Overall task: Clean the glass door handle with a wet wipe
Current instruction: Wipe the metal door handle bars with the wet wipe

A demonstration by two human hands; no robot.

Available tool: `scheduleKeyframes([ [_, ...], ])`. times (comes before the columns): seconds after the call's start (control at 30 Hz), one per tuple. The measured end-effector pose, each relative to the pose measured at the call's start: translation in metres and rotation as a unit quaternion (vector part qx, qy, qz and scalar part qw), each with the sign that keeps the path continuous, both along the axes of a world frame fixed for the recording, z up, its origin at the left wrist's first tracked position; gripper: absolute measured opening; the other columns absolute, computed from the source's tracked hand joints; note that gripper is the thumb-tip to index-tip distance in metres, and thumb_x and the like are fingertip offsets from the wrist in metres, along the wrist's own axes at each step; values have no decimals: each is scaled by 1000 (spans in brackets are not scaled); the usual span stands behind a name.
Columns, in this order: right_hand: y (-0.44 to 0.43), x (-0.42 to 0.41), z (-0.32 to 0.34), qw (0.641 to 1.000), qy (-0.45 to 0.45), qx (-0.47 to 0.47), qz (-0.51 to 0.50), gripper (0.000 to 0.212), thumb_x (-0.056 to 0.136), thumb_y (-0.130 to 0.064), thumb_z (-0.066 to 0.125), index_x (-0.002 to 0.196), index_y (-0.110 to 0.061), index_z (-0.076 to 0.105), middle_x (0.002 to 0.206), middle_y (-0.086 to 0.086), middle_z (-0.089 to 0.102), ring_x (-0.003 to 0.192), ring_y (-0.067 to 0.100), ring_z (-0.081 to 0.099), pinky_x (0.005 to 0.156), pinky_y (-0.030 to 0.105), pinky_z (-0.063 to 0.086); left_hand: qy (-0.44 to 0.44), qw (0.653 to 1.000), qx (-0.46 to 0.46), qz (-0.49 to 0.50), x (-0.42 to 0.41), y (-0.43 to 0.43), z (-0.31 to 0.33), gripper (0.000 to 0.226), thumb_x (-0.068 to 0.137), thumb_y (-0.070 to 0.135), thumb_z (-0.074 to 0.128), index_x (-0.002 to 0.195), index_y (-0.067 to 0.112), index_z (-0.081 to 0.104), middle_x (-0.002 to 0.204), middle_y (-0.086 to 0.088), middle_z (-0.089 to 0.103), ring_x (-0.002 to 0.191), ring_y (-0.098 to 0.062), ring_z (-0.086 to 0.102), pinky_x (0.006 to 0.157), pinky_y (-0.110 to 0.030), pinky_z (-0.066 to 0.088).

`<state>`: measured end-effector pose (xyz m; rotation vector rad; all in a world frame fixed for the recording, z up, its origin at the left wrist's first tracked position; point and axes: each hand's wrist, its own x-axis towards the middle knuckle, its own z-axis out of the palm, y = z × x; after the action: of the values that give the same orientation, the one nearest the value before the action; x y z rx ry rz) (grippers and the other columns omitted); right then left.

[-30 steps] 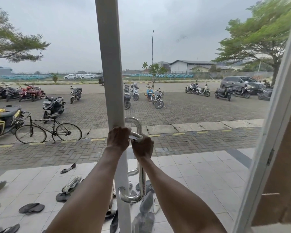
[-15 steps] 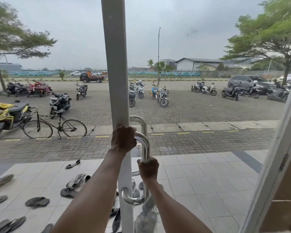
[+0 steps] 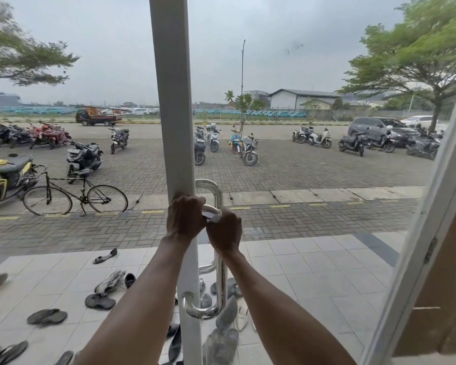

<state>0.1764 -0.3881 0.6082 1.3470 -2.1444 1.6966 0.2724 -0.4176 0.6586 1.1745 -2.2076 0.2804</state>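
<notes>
At the bottom of the view both forearms reach up to the door handle, a polished steel tube fixed on the white door frame. It is stiff and firmly mounted, so it should stand hard rubbing, but the shine looks slippery; I judge the best hold is around the tube with the wipe between. The right hand curls around the upper bend and presses the wet wipe on the metal. The left hand is curled on the frame beside it; whether it touches the handle I cannot tell. Beyond the glass lie sandals, then a bicycle and motorbikes.
</notes>
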Motion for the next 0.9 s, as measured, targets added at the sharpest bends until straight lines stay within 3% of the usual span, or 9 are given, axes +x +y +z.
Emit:
scheduleKeyframes([
  [0.07,-2,1,-9,999,-32,-1,-17,11,76,-13,58,72,-9,68,73,14,72,69,35,68,55,28,41,2,1000,9,8,-1,3,1,16,62,25,76,70,15,66,68,-6,69,79,-32,65,69,-34,54],
  [0.17,-1,7,-24,993,-115,18,-16,17,75,-20,69,80,-5,74,79,16,74,76,34,70,63,31,50,7,1000,7,14,0,4,1,13,64,9,67,75,15,68,71,-6,69,85,-32,64,69,-35,54],
  [0.23,0,7,-38,987,-157,41,-8,23,74,-23,73,76,0,73,76,17,74,75,34,70,60,25,43,7,1000,8,15,0,5,1,18,64,3,61,76,15,68,72,-7,69,86,-32,64,70,-35,55],
  [0.3,3,7,-54,983,-170,65,0,27,74,-24,73,72,2,71,76,19,74,76,33,72,60,24,40,6,1000,11,14,-1,6,1,18,64,2,61,74,15,67,71,-8,69,84,-33,65,70,-35,55],
  [0.47,14,9,-75,976,-195,98,19,20,72,-21,74,69,-2,69,75,17,74,77,34,69,67,32,52,-1,1000,18,15,1,10,7,15,63,2,64,72,13,68,72,-10,72,83,-35,67,70,-32,53],
  [0.7,7,4,-36,985,-154,73,8,18,71,-22,71,68,-5,69,72,14,74,73,32,70,57,26,40,1,1000,22,21,1,12,8,16,61,2,64,72,12,69,70,-10,71,80,-36,67,67,-32,54],
  [0.83,1,4,-7,993,-114,9,8,19,70,-17,65,84,-14,78,76,6,77,70,22,71,58,22,45,2,1000,12,13,1,12,5,13,54,8,74,63,13,66,61,-8,68,69,-33,67,63,-30,52],
  [0.9,-1,3,-4,995,-94,13,2,17,72,-16,64,82,-12,77,76,8,76,70,25,71,56,22,41,8,1000,-1,4,1,11,4,17,49,10,78,59,13,64,57,-8,67,65,-31,67,62,-29,52],
])
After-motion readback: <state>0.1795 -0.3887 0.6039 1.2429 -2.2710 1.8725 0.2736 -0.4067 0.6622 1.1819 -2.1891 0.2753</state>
